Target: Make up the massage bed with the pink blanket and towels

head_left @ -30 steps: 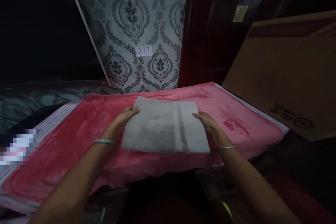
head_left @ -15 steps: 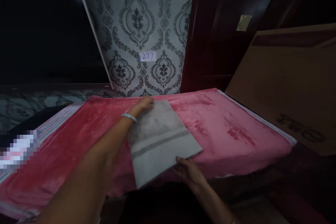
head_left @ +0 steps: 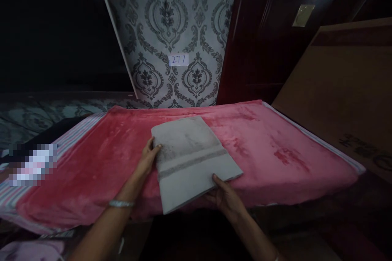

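Note:
A folded grey towel (head_left: 190, 159) with a darker stripe lies on a pink blanket (head_left: 266, 151), turned at an angle, its near corner hanging over the front edge. My left hand (head_left: 149, 157) rests against the towel's left edge, thumb on top, gripping it. My right hand (head_left: 225, 197) pinches the towel's near right edge, thumb on top and fingers underneath. A silver bangle sits on my left wrist.
The blanket covers a raised surface with a striped sheet (head_left: 73, 136) showing at the left. Patterned wallpaper (head_left: 171, 24) carries a label reading 277 (head_left: 178, 60). A dark wooden door (head_left: 269, 36) stands behind; a large cardboard box (head_left: 346, 89) leans at the right.
The towel was turned from lying square to lying at an angle. My left hand came back from its far corner to the left edge; my right hand stays at the near edge.

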{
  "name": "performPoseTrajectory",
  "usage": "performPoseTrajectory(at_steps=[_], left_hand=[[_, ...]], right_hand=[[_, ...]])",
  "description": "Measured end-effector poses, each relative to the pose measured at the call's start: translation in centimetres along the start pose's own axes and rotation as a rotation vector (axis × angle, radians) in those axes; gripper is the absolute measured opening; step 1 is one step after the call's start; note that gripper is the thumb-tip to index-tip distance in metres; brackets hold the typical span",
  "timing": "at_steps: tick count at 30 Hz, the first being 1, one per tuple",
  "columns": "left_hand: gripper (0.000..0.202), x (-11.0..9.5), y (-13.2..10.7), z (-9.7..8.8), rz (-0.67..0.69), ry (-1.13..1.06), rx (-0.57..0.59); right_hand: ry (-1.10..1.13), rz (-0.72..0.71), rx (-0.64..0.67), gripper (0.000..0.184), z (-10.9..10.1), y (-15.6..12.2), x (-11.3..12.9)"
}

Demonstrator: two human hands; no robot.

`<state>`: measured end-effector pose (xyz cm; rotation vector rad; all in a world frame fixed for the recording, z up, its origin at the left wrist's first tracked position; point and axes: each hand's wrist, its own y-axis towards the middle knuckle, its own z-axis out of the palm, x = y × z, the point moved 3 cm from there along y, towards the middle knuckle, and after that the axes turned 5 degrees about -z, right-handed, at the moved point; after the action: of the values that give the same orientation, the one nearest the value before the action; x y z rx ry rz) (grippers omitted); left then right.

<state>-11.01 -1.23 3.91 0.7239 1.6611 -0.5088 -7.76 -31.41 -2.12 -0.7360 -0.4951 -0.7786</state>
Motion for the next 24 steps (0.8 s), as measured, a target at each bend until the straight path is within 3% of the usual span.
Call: performPoseTrajectory(at_steps=[3, 5, 8, 13, 16, 20, 22, 24], left_hand=[[0.062, 1.1, -4.7, -0.4, -0.259, -0.543, 0.153], [0.053, 0.8, -6.8, -0.1, -0.42, -0.666, 0.233], [0.034, -0.6, -7.9, 0.5, -0.551, -0.683, 0.208], [0.03, -1.9, -7.8, 0.9, -0.528, -0.606, 0.082], [0.033, -1.4, -8.1, 0.7, -0.496, -0.573, 0.052], [0.038, -0.6, -8.4, 0.5, -0.454, -0.565, 0.095], [0.039, -0.3, -8.3, 0.4, -0.461, -0.566, 0.107], [0.041, -0.1, -8.3, 0.3, -0.472, -0.565, 0.106]], right_hand=[[0.047, 0.021, 0.0, 0.07, 0.6, -0.1, 0.0], [0.074, 0.022, -0.011, 0.07, 1.3, -0.1, 0.1], [0.11, -0.021, -0.053, 0.07, 2.2, -0.2, 0.1], [0.07, -0.148, 0.036, 0.058, 3.0, -0.9, -0.7], [0.017, -0.098, 0.084, 0.051, 2.1, -1.8, -1.4], [-0.117, 0.021, 0.207, 0.041, -0.6, -3.5, -0.2], [-0.287, 0.076, 0.255, 0.041, -2.5, -4.3, 1.3], [-0.505, 0.096, 0.224, 0.05, -4.7, -4.6, 3.1]])
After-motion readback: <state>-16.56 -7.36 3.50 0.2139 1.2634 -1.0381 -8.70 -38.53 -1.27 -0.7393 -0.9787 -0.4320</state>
